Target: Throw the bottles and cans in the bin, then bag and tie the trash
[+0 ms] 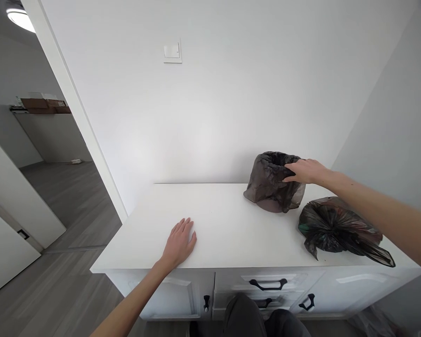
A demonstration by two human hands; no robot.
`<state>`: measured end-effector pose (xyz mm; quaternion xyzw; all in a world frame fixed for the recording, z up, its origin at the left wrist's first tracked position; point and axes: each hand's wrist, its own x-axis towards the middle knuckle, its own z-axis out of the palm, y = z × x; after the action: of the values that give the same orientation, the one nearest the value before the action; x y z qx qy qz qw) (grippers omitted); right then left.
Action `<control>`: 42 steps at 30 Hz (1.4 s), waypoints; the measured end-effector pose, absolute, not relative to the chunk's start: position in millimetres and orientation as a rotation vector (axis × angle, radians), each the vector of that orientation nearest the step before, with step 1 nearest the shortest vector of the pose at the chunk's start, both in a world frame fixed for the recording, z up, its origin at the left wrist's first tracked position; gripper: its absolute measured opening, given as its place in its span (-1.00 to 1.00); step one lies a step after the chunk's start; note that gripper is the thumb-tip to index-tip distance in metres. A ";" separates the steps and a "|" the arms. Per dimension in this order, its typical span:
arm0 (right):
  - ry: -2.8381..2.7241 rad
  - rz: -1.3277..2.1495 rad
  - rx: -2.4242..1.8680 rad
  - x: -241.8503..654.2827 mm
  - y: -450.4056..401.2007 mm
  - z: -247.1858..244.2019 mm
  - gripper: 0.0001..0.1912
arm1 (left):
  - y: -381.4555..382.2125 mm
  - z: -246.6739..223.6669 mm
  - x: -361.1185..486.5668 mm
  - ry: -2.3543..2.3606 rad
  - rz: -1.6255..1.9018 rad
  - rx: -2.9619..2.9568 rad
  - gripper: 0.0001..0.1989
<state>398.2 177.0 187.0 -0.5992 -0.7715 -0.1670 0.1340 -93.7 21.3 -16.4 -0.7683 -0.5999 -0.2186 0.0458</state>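
Grip, right hand (304, 170): at the opening of a dark, translucent bin liner (263, 177), thumb and fingers parted about the near-right part of the rim; impossible to tell whether pinching the film firmly, with the fingertips partly lost against dark plastic.

Grip, left hand (178, 244): nothing held; palm down on the white cabinet top (214, 224), fingers loosely extended, near the front edge; probably so placed as a rest or steadying support.

Liner: draped over a pinkish-brown container (271, 205), only the lower part bare. Upright on the right half of the cabinet top, near the back wall. Edge turned outward and hanging down the outside, presumably to keep the mouth open and the film from slipping in.

Tied bag (331, 231): black, filled, gathered into a knot; hints of green and red through the film. In front and to the right of the container, below the right forearm, loop trailing toward the front edge; seemingly set aside, clear of the container's mouth.

Markings: none legible on liner, tied bag or wall switch (172, 52). On the distant cardboard boxes (40, 105), a small printed patch, too small to read.
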 end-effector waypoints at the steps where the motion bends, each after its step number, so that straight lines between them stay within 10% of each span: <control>1: -2.241 -0.475 -1.808 403.4 177.7 184.0 -0.26 | 21.4 -16.4 -93.5 -1.830 -0.673 -2.346 -0.52; 8: -2.179 -0.694 -1.644 355.5 139.4 156.6 -0.19 | 20.9 -12.4 -91.2 -1.831 -0.676 -2.351 -0.53; 11: -2.466 -0.345 -1.357 314.6 104.7 115.3 -0.40 | 20.6 -9.0 -89.4 -1.840 -0.657 -2.357 -0.52; 20: -2.368 0.464 -1.523 262.2 30.5 -17.6 -0.09 | 21.3 -6.4 -88.9 -1.858 -0.624 -2.372 -0.50; 42: -2.327 0.293 -1.530 268.5 30.7 -17.1 -0.22 | 20.2 -6.7 -76.6 -1.945 -0.429 -2.291 -0.38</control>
<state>268.5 30.7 -17.1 -0.5383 -0.8190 0.1031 0.1698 -76.6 20.2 -6.7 -0.7536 -0.6398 -0.1411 0.0529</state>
